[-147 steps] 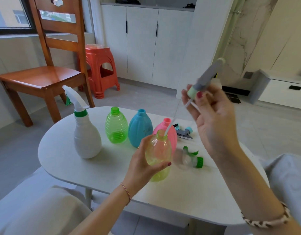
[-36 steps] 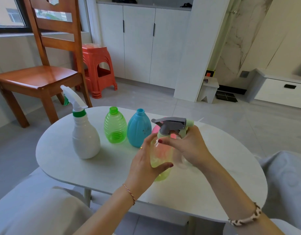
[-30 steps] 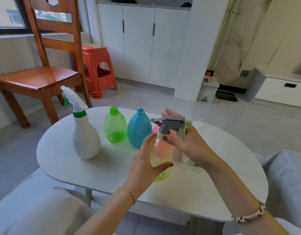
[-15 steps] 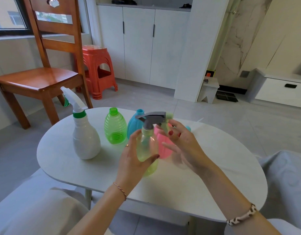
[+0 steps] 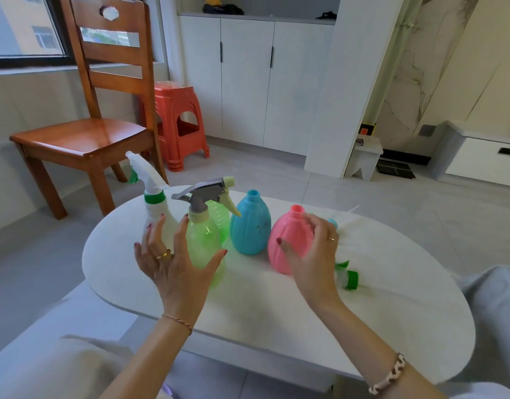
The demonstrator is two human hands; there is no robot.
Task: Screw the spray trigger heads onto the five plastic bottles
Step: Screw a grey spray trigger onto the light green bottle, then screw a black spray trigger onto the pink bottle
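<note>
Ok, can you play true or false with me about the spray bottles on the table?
1. The pink bottle has a spray head on. False: its neck is open.
2. The right hand is wrapped around the pink bottle. True.
3. The white bottle has a spray head on. True.
4. The blue bottle lies on its side. False: it stands upright.
5. The yellow-green bottle wears a grey spray head. True.

Five teardrop-shaped plastic bottles stand upright in a row. The opaque white bottle [image 5: 159, 220] carries a white trigger head with a green collar [image 5: 146, 175], and the translucent yellow-green bottle [image 5: 203, 249] carries a grey trigger head [image 5: 203, 192]. The ribbed green bottle [image 5: 220, 217], the blue bottle [image 5: 250, 226] and the pink bottle [image 5: 289, 240] are uncapped, and a loose green-collared trigger head [image 5: 347, 277] lies on its side.
</note>
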